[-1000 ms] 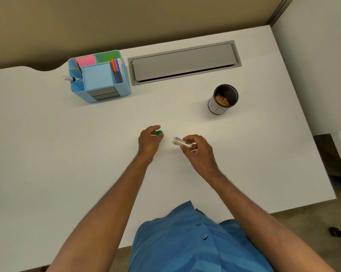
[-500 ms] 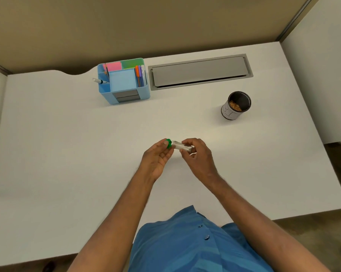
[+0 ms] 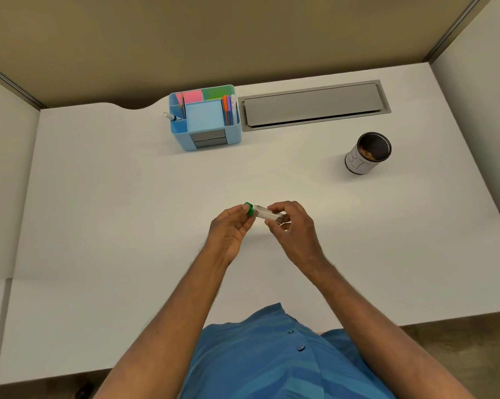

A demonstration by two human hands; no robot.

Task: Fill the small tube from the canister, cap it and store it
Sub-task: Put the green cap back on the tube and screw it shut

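Blue desk organiser [image 3: 205, 119] at the back left of the white desk [image 3: 113, 211], with sticky notes and pens in its compartments; probably where the tube ends up, though that is my guess.

Centre, above the desk near the front edge: left hand [image 3: 231, 228] with thumb and forefinger pinched on the green cap [image 3: 249, 209], other fingers curled loosely beneath. Cap sits on the left end of the small tube [image 3: 267, 215]; whether it is fully seated I cannot tell.

Tube lies roughly level, tilted a little down toward the right. Contents not legible from here.

Right hand [image 3: 293, 226] pinches the tube body between thumb and fingertips, remaining fingers bent around its right end.

Step in hand, as I read it: closing the cap. To do it well, keep the right hand steady as the anchor and let the left do the turning or pressing. Line the cap up square with the mouth before applying force, or it may go on crooked. Better to tip the mouth upward, so nothing spills if the cap slips.

Far right: canister [image 3: 368, 154], upright, open, brownish contents visible, well apart from both hands.
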